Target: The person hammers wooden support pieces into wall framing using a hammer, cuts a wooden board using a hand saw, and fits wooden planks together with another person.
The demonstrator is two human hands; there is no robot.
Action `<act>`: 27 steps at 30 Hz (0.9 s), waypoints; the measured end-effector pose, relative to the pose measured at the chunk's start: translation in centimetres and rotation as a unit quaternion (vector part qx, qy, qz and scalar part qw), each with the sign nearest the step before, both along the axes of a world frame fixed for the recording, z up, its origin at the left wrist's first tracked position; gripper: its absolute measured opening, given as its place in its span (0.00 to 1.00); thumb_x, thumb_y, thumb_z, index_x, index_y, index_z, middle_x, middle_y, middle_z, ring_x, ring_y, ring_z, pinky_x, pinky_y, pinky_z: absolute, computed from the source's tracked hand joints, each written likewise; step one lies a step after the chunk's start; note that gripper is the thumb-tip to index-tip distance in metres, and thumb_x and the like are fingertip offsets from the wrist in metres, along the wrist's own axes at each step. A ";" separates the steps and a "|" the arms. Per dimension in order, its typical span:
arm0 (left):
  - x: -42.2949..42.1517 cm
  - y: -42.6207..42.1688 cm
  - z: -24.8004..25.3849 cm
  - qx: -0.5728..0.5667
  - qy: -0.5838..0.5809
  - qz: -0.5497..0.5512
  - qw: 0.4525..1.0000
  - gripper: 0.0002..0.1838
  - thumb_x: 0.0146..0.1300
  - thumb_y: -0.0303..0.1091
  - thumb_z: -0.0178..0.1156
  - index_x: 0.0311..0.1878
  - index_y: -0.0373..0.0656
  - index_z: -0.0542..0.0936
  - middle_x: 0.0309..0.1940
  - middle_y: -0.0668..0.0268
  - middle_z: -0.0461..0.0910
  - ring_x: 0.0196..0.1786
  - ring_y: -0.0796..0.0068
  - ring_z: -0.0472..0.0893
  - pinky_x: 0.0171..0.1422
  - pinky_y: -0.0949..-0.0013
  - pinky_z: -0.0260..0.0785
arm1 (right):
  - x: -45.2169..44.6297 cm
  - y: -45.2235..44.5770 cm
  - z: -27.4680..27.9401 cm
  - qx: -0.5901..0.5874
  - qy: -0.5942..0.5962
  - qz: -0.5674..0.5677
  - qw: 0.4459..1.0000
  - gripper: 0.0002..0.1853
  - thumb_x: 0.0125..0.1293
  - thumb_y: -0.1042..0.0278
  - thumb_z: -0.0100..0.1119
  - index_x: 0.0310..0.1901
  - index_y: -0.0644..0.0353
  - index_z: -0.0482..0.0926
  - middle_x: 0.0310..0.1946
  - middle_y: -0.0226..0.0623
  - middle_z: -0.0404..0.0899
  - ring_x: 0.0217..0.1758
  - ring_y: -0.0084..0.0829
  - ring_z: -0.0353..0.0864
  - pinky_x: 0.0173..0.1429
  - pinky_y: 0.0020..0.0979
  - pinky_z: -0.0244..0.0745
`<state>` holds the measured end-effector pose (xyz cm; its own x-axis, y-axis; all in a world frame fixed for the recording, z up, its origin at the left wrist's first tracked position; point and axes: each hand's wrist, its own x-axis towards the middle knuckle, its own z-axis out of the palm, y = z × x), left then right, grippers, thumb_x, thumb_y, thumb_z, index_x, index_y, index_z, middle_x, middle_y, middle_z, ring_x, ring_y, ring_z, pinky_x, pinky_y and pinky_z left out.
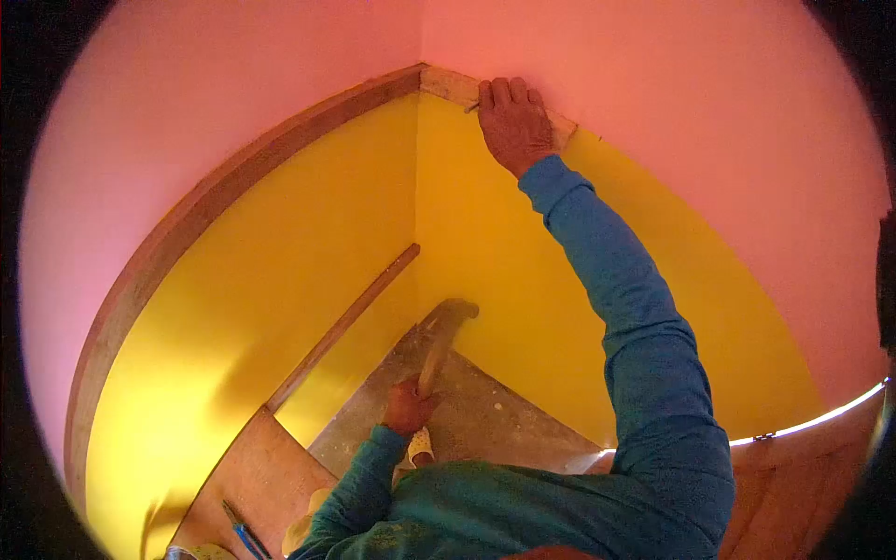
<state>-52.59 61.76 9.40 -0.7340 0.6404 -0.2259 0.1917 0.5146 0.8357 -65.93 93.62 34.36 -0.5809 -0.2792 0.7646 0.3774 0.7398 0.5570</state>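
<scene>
My left hand (pixel 408 408) is low, wrapped round the wooden handle of a hammer (pixel 435 359). The hammer's head points up, in front of the yellow wall near the corner. Raised high, my right hand (pixel 515 126) has its fingers over a short wooden strip (pixel 450 86) that lies along the line between pink and yellow on the right wall. A small thin thing sticks out beside those fingers; it may be a nail, but I cannot make it out. The strip's left end meets a long wooden strip (pixel 252 163) on the left wall.
A narrow wooden piece (pixel 345 327) runs along the lower left yellow wall (pixel 327 205). Below it is a brown board (pixel 266 471), with a blue-handled tool (pixel 245 532) near the bottom edge. Grey floor (pixel 490 401) shows in the corner. A bright gap (pixel 812 425) runs at right.
</scene>
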 end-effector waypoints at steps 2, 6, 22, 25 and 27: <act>-0.5 0.2 0.5 -0.011 -0.020 0.010 1.000 0.21 0.49 0.40 0.64 0.44 0.37 0.78 0.31 0.50 0.80 0.34 0.53 0.80 0.38 0.58 0.72 | -0.4 0.4 -0.1 0.017 0.006 0.010 1.000 0.12 0.53 0.65 0.51 0.37 0.61 0.75 0.32 0.36 0.72 0.41 0.35 0.70 0.42 0.36 0.68; -4.2 3.0 0.1 0.108 0.056 0.055 0.991 0.19 0.51 0.39 0.63 0.41 0.35 0.75 0.29 0.51 0.79 0.33 0.52 0.79 0.36 0.57 0.70 | -0.1 -0.1 0.1 0.023 -0.027 -0.020 0.999 0.12 0.53 0.66 0.51 0.37 0.62 0.74 0.32 0.36 0.71 0.40 0.35 0.70 0.41 0.36 0.68; -14.8 18.6 11.8 0.416 0.007 0.101 0.904 0.15 0.58 0.32 0.60 0.38 0.37 0.64 0.22 0.59 0.72 0.21 0.70 0.76 0.23 0.66 0.68 | -0.4 -0.2 -0.3 0.037 -0.035 -0.013 0.999 0.12 0.54 0.65 0.51 0.38 0.61 0.73 0.34 0.35 0.72 0.42 0.33 0.70 0.43 0.33 0.67; -15.1 18.8 11.5 0.380 0.069 0.120 0.914 0.16 0.57 0.32 0.60 0.39 0.35 0.64 0.24 0.53 0.74 0.25 0.60 0.78 0.27 0.60 0.69 | 0.2 -0.3 0.0 0.031 -0.054 -0.023 0.998 0.13 0.54 0.65 0.51 0.40 0.61 0.73 0.34 0.35 0.72 0.43 0.33 0.71 0.44 0.34 0.66; -15.4 18.8 11.3 0.359 0.087 0.133 0.920 0.17 0.57 0.32 0.61 0.40 0.34 0.64 0.26 0.49 0.75 0.28 0.53 0.78 0.30 0.57 0.70 | 0.4 -0.2 0.2 0.033 -0.061 -0.019 0.997 0.15 0.54 0.65 0.51 0.42 0.62 0.74 0.35 0.35 0.72 0.43 0.33 0.71 0.46 0.34 0.66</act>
<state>-67.95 80.55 20.68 -0.8709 0.3721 0.3210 0.3023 -0.1092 0.9469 -65.55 93.39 34.59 -0.6793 -0.3034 0.6682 0.3305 0.6865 0.6477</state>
